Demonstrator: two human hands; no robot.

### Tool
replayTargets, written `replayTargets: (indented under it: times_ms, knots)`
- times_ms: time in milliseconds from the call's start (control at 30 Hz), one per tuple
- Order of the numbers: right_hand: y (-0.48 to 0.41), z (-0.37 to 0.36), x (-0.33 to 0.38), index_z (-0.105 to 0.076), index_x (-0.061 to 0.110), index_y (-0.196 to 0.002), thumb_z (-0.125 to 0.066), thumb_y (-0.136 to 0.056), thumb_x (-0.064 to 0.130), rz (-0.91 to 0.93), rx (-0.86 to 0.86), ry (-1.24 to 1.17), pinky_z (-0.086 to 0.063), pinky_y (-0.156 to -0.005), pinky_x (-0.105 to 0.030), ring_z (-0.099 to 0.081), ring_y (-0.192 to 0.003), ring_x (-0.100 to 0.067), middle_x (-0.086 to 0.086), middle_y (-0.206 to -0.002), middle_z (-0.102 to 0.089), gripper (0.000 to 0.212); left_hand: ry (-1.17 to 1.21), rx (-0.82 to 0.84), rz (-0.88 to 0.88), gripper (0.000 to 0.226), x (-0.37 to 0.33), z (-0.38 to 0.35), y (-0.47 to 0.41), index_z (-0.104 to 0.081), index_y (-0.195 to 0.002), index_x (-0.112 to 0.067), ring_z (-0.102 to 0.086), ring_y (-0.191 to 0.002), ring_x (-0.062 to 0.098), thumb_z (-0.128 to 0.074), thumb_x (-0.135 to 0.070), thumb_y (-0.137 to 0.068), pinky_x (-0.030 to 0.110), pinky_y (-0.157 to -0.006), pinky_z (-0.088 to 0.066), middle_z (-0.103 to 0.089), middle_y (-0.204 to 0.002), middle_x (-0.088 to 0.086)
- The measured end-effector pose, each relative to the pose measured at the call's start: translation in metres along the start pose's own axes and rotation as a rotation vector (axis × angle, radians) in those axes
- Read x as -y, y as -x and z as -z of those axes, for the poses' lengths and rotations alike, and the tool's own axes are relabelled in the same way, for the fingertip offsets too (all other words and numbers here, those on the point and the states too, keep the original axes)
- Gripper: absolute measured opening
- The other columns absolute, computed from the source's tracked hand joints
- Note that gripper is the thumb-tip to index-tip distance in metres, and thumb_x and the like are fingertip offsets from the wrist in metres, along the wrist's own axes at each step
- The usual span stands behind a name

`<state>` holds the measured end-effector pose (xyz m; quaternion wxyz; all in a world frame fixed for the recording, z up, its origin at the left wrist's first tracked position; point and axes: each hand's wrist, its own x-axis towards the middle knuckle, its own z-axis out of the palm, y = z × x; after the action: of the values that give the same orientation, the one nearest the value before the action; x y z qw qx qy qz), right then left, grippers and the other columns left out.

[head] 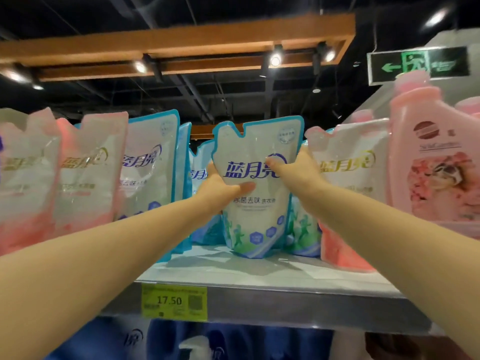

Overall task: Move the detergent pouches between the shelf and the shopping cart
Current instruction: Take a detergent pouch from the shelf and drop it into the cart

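Blue pouch (259, 203) upright | left hand (219, 189) grips | right hand (296, 168) grips

Dark ceiling (233, 97), wooden beam (181, 38), spotlights (275, 60), exit sign (418, 64).

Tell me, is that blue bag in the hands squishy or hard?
Probably squishy: the blue pouch bulges low and pinches in where the left hand and right hand grip it. Its glossy film may be slippery.
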<state>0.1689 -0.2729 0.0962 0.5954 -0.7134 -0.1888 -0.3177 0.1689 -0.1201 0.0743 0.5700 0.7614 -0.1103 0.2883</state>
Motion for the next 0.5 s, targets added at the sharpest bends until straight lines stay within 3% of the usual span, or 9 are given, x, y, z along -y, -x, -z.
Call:
replayTargets:
  times_ms: [100,200,333,500]
  knots:
    - [0.011,-0.005,0.003,-0.043,0.022,-0.113,-0.065,-0.086,0.029,0.051,0.028,-0.039,-0.054,-0.062,-0.028,-0.062,-0.075,-0.010,0.004,-0.102,-0.061,0.036,0.071,0.014,0.018,0.062,0.004,0.010,0.004,-0.033,-0.121,-0.023,-0.057,-0.095,0.018,-0.075,-0.027,-0.075,0.034,-0.067,-0.048,-0.056,-0.106,-0.005]
    - [0.024,-0.011,0.009,-0.043,0.024,-0.106,-0.064,-0.087,0.026,0.110,0.015,-0.065,-0.051,-0.056,-0.020,-0.060,-0.072,-0.004,0.009,-0.092,-0.059,0.029,0.148,0.046,0.016,0.050,0.005,0.022,0.014,-0.044,-0.123,-0.020,-0.058,-0.093,0.015,-0.070,-0.020,-0.081,0.030,-0.061,-0.048,-0.061,-0.111,-0.003]
    - [0.043,-0.025,0.021,-0.043,0.020,-0.106,-0.060,-0.090,0.020,0.161,-0.035,-0.091,-0.045,-0.043,-0.009,-0.056,-0.068,-0.001,0.009,-0.088,-0.057,0.023,0.196,-0.044,-0.075,0.021,0.004,0.032,0.028,-0.058,-0.095,-0.017,-0.063,-0.081,0.021,-0.067,-0.004,-0.081,0.035,-0.063,-0.053,-0.065,-0.094,0.005]
    - [0.054,-0.030,0.050,-0.046,0.019,-0.106,-0.060,-0.090,0.023,0.156,-0.153,-0.157,-0.052,-0.054,-0.019,-0.060,-0.072,-0.007,0.002,-0.096,-0.061,0.022,0.315,-0.112,-0.244,0.023,-0.023,0.036,0.039,-0.058,-0.086,-0.016,-0.062,-0.076,0.019,-0.065,0.005,-0.079,0.035,-0.077,-0.054,-0.065,-0.085,0.002]
